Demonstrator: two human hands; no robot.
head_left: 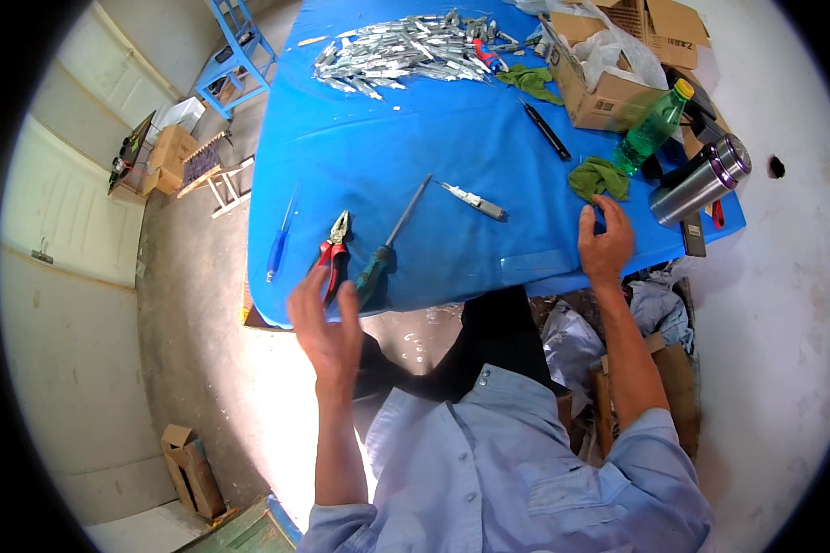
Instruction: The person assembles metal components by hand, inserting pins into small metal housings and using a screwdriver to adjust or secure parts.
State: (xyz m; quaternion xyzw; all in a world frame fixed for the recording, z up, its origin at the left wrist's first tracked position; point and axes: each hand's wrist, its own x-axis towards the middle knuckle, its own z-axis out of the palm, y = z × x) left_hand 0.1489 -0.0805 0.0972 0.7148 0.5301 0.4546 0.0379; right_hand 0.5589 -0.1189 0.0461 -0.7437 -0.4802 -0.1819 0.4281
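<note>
My left hand (327, 327) hovers at the table's near edge with fingers apart, holding nothing; it overlaps the handles of red-and-black combination pliers (337, 235). Right of the pliers lies a long screwdriver (374, 274) with a dark green handle, and left of them a thin screwdriver (278, 251) with a blue handle. A small pen-shaped tool with a clear and silver body (475, 200) lies mid-table. Over the right side, my right hand (607, 244) is open, its fingers loosely bent and empty. Its fingertips reach close to a crumpled green cloth (599, 179); whether they touch cannot be told.
A heap of small silver pen-shaped tools (406, 55) covers the far part of the blue-covered table (341, 138). At the right are a black pen-like tool (546, 131), a cardboard box (599, 97), a green bottle (653, 129) and a steel thermos (692, 189). Another green cloth (531, 83) lies near the heap.
</note>
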